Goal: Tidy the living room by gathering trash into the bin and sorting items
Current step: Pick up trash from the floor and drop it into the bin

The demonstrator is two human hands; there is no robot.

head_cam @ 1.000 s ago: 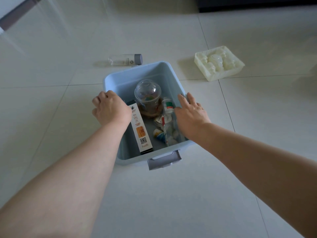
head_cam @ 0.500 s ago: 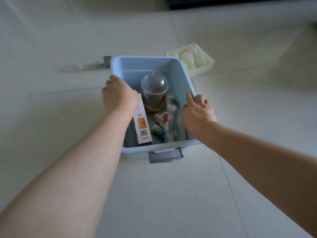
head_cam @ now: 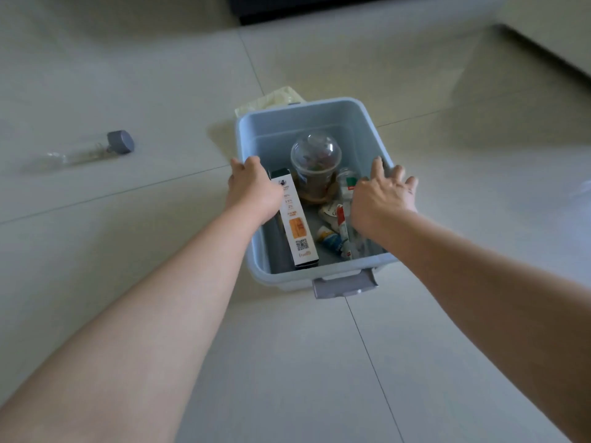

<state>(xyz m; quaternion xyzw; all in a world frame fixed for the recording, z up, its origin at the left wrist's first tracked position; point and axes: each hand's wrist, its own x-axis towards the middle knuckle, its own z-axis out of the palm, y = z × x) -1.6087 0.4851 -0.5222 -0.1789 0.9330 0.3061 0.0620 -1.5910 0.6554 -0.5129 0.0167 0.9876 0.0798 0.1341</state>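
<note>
A light blue plastic bin (head_cam: 303,123) with a grey handle stands on the tiled floor. Inside it lie a tall white and orange box (head_cam: 295,225), a domed clear cup (head_cam: 315,164) and several small wrappers and tubes (head_cam: 332,241). My left hand (head_cam: 252,190) grips the bin's left rim, fingers curled over the edge. My right hand (head_cam: 380,199) holds the right rim, thumb inside and fingers spread over the outside. A clear bottle with a grey cap (head_cam: 92,150) lies on the floor to the left.
A pale moulded packaging tray (head_cam: 271,102) peeks out behind the bin's far left corner. Dark furniture (head_cam: 319,8) runs along the top. A pale furniture edge (head_cam: 550,43) crosses the upper right, and something white (head_cam: 583,190) shows at the right border.
The bin has shifted right and away from the bottle, with both hands on its rims. It now covers most of the packaging tray. My right fingers have spread wider.
</note>
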